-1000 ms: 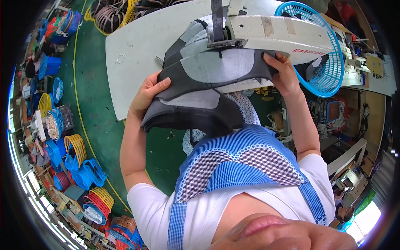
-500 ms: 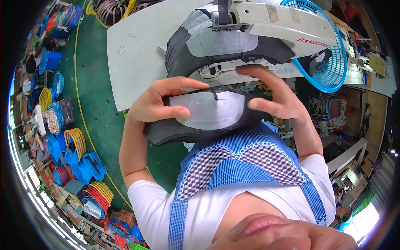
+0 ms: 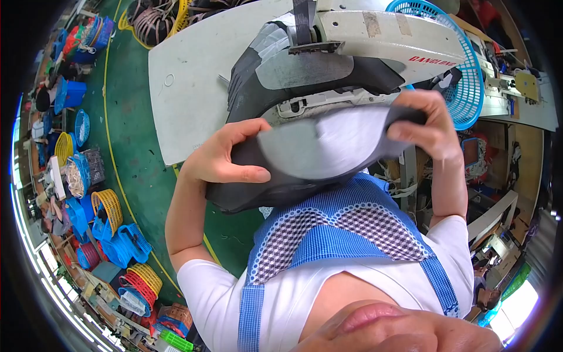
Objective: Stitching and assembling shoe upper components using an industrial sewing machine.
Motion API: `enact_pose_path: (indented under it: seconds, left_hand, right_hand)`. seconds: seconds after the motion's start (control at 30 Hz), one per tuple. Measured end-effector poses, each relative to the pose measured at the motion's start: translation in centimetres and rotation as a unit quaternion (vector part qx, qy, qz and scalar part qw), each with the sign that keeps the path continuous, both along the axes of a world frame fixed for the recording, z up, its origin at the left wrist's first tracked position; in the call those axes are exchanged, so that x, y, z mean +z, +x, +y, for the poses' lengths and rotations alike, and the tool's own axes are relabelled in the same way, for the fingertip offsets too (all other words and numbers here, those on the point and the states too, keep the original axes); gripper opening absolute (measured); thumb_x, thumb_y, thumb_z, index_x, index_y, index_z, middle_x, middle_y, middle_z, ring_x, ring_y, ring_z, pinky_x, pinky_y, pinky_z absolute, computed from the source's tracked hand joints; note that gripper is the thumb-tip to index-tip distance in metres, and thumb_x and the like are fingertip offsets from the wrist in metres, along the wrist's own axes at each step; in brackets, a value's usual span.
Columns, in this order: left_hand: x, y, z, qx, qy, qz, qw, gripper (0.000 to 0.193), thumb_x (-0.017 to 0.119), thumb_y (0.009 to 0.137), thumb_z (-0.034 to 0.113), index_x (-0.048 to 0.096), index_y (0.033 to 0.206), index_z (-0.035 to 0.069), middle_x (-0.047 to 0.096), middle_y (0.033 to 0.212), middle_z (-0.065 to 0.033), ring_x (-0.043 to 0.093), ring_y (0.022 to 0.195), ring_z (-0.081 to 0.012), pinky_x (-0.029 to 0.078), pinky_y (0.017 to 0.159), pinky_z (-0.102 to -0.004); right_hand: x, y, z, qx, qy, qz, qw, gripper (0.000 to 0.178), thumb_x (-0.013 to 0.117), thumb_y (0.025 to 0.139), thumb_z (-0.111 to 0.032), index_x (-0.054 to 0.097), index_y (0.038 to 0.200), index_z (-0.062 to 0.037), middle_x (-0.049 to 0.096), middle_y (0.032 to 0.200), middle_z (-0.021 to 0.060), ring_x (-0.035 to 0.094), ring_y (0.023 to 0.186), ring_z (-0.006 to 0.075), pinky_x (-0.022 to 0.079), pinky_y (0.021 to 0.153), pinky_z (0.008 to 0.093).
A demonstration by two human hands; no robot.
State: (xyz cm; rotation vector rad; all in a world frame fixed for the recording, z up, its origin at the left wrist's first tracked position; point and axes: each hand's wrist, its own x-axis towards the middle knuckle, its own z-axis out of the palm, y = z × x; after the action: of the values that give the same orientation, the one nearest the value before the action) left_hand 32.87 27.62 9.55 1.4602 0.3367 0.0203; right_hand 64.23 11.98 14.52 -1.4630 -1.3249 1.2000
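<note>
Both my hands hold a bundle of black, curved cut pieces with a pale grey panel; they look like shoe uppers, slightly blurred by motion. My left hand grips its left end, thumb on the front face and fingers over the top edge. At the other end, which is raised, my right hand is closed around the black tip. Just beyond lies a second stack of similar black and grey pieces, fanned at its left, on the white table, below the arm of a sewing machine.
A blue mesh basket stands at the right of the machine, with dark pieces in it. Yellow baskets with bundled dark pieces are at the far left. Coloured baskets line the green floor on the left. White strips hang at my right.
My right hand, apart from the bundle's right end before, has closed on it. That end has risen and swung right, and the bundle looks stretched out longer. My left hand keeps its grip.
</note>
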Motion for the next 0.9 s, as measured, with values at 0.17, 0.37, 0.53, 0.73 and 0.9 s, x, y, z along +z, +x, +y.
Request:
enact_pose_path:
  seconds: [0.17, 0.37, 0.53, 0.73, 0.9]
  left_hand:
    - [-1.1, -0.8, 1.7, 0.168, -0.111, 0.011, 0.979, 0.047, 0.069, 0.076, 0.004, 0.051, 0.118, -0.003, 0.062, 0.103, -0.0042, 0.057, 0.090, -0.0091, 0.047, 0.081, -0.0241]
    - [-4.2, -0.6, 3.2, 0.248, -0.175, 0.000, 0.953, 0.039, 0.059, 0.087, 0.018, 0.050, 0.115, -0.008, 0.062, 0.100, -0.0097, 0.060, 0.086, -0.0114, 0.048, 0.076, -0.0235]
    - [-5.5, -0.5, 2.6, 0.272, -0.226, -0.020, 0.935, 0.041, 0.061, 0.086, 0.019, 0.050, 0.116, -0.006, 0.062, 0.102, -0.0096, 0.060, 0.088, -0.0119, 0.048, 0.078, -0.0240]
    - [-4.1, -2.0, 1.1, 0.281, -0.168, -0.091, 0.940, 0.070, 0.075, 0.067, 0.019, 0.045, 0.125, -0.006, 0.062, 0.105, -0.0090, 0.059, 0.095, -0.0154, 0.042, 0.090, -0.0266]
    - [-2.4, -1.3, 0.4, 0.100, -0.094, 0.016, 0.990, 0.056, 0.077, 0.066, 0.011, 0.052, 0.115, -0.002, 0.062, 0.091, -0.0051, 0.055, 0.083, -0.0079, 0.042, 0.076, -0.0218]
  right_hand:
    - [-2.4, 1.7, 2.7, -0.076, -0.004, -0.028, 0.997, 0.017, 0.070, 0.075, -0.009, 0.065, 0.088, 0.0006, 0.062, 0.075, -0.0003, 0.055, 0.067, 0.0049, 0.044, 0.059, 0.0183]
    - [-8.6, 1.3, 4.2, -0.166, -0.018, 0.209, 0.964, 0.032, 0.064, 0.082, -0.008, 0.058, 0.112, -0.0009, 0.064, 0.099, 0.0070, 0.061, 0.087, 0.0120, 0.050, 0.075, 0.0235]
    - [-9.4, 1.2, 5.2, -0.229, -0.062, 0.303, 0.923, 0.030, 0.064, 0.084, -0.013, 0.058, 0.111, -0.0021, 0.063, 0.102, 0.0069, 0.061, 0.089, 0.0138, 0.050, 0.075, 0.0251]
    - [-8.9, -0.3, 2.7, -0.071, -0.129, 0.362, 0.921, 0.041, 0.064, 0.084, -0.027, 0.055, 0.115, -0.0013, 0.059, 0.110, 0.0111, 0.056, 0.106, 0.0213, 0.044, 0.091, 0.0339]
    - [-7.4, -4.1, 0.8, 0.100, -0.046, 0.022, 0.994, 0.052, 0.075, 0.073, -0.027, 0.055, 0.109, 0.0047, 0.059, 0.104, 0.0107, 0.055, 0.098, 0.0159, 0.042, 0.084, 0.0270]
